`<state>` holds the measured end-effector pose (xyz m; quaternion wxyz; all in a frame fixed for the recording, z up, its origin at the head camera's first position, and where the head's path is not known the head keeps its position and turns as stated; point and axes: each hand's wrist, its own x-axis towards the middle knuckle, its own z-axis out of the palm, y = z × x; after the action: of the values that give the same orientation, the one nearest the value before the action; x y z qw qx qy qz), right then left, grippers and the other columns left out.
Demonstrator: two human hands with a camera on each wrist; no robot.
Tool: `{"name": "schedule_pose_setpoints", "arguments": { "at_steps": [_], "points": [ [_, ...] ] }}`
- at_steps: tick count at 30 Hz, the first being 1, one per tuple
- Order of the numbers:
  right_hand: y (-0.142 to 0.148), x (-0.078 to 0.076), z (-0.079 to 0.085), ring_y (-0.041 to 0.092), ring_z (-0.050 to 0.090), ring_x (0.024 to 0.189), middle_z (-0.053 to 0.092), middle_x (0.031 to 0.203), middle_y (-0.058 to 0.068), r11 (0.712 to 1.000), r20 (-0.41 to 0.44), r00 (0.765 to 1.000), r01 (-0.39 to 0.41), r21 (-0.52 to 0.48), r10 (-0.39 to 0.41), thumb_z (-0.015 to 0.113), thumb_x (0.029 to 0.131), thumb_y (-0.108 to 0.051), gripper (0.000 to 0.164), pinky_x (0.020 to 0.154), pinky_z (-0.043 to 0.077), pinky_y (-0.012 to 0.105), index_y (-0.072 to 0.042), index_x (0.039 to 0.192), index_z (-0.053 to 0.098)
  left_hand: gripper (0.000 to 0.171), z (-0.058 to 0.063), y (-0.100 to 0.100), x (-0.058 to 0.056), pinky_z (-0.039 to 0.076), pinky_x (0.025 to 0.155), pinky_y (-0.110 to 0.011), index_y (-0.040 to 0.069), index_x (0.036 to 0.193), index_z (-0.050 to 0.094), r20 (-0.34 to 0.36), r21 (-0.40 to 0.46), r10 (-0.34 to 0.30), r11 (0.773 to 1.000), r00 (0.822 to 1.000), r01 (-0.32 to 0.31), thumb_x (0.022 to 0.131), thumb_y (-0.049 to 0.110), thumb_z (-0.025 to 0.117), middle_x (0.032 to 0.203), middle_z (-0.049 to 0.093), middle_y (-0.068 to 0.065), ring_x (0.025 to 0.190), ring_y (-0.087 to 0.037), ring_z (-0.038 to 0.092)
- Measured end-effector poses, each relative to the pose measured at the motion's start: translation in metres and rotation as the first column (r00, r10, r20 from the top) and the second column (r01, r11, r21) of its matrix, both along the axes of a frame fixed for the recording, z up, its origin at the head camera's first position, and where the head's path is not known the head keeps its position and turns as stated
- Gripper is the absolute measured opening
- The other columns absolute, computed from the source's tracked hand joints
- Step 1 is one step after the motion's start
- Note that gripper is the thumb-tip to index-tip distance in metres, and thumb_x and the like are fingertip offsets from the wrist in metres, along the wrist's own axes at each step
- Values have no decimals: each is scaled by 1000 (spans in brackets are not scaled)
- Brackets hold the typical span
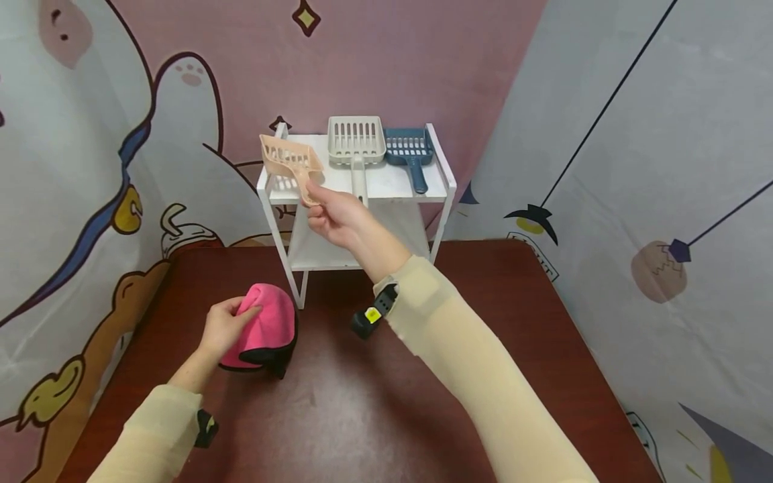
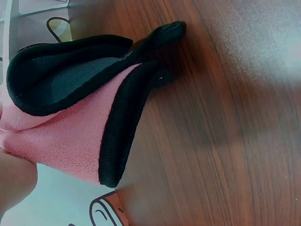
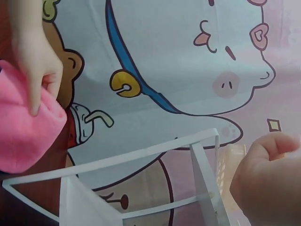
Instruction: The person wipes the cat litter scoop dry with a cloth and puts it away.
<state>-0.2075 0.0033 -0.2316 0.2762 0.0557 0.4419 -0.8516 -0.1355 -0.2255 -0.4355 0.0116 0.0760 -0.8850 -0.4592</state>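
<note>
My right hand (image 1: 338, 218) grips the handle of a peach slotted litter scoop (image 1: 294, 169), holding it at the left end of a white shelf's top. Its slotted head overlaps that shelf corner in the head view; in the right wrist view the hand (image 3: 268, 181) hides much of the scoop. With thumb and fingers my left hand (image 1: 222, 330) pinches a pink cloth (image 1: 273, 327) with black edging, in front of the shelf's left leg. The left wrist view shows the cloth folded over, its grey side (image 2: 70, 84) turned out within the black border.
On the white shelf (image 1: 377, 191) lie a cream litter scoop (image 1: 358, 161) in the middle and a dark blue one (image 1: 415, 164) at the right. The shelf stands at the back of a dark red-brown wooden table (image 1: 338, 402). Cartoon-printed cloth (image 1: 386, 60) hangs behind and at both sides.
</note>
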Motion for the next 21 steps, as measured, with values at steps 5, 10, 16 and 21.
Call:
{"name": "schedule_pose_setpoints", "arguments": {
  "at_steps": [5, 10, 16, 21],
  "points": [
    [-5, -3, 2, 6, 43, 54, 51, 78, 6, 999, 19, 999, 47, -18, -47, 46, 97, -13, 10, 48, 36, 12, -5, 93, 50, 36, 0, 1, 1, 39, 47, -21, -6, 109, 64, -4, 5, -6, 1000, 1000, 6, 88, 24, 65, 65, 55, 0, 51, -5, 45],
    [-9, -4, 1, 11, 52, 63, 55, 77, 7, 997, 20, 997, 72, 3, -72, 49, 95, -7, 9, 57, 45, 16, -1, 95, 55, 36, 1, 2, 2, 39, 48, -21, -6, 108, 64, -16, -7, -9, 1000, 1000, 9, 88, 24, 65, 66, 56, -2, 50, -5, 46],
    [-10, -5, -1, 12, 56, 67, 58, 78, 9, 998, -16, 998, 55, 19, -54, 49, 92, 3, 39, 62, 48, 16, 6, 131, 45, 35, 2, 3, 3, 39, 48, -21, -6, 106, 64, -19, -19, -8, 1000, 1000, 8, 88, 24, 65, 66, 57, -3, 51, -5, 45],
    [-9, -6, -4, 23, 62, 99, 61, 112, 20, 998, -39, 999, 26, 64, -23, 48, 92, 7, 46, 88, 49, 23, 3, 137, 41, 33, 2, 3, 4, 39, 48, -21, -6, 106, 64, -21, -21, -5, 1000, 1000, 5, 88, 22, 65, 67, 58, -4, 51, -5, 46]
  ]
}}
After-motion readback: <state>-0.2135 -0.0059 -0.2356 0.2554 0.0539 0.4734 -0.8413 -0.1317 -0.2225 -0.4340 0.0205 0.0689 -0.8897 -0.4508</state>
